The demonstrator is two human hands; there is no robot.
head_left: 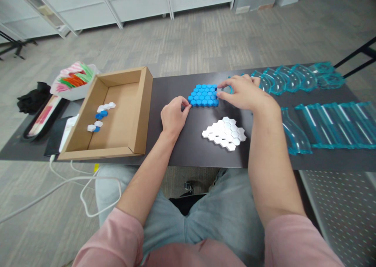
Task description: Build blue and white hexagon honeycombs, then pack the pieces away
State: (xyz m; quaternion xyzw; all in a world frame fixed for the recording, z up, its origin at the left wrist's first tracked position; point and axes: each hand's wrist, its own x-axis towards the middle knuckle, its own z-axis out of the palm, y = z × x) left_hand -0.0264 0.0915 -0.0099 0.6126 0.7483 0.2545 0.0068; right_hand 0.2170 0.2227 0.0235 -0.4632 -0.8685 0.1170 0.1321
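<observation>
A: How far along, judging from the layout?

B: Well along, by the look of it. See a tightly packed, flat sheet of blue hexagonal tiles [203,95], lying on the dark tabletop [190,147] between both hands. Seems nearly finished, with neat rows and hardly a gap.

A: And in white?

B: Nearer the front edge, see a separate flat cluster of white hexagonal tiles [226,132]. Joined edge to edge in places, but showing dark gaps inside and an uneven outline. Looks less settled than the blue.

A: What about leftovers?

B: Look in the open, brown cardboard box [141,111] at the left. Find only a handful of loose tiles there, some white [112,105], some blue [103,113], in two small groups. Probably not yet added to either colour.

A: State of the grip?

B: With the left hand [173,116], at the near left corner of the blue sheet, thumb and forefinger close together. With the right hand [245,91], at the opposite edge, thumb and forefinger slightly apart. Cannot tell, for either, whether pinching a tile or merely pressing the edge.
</observation>
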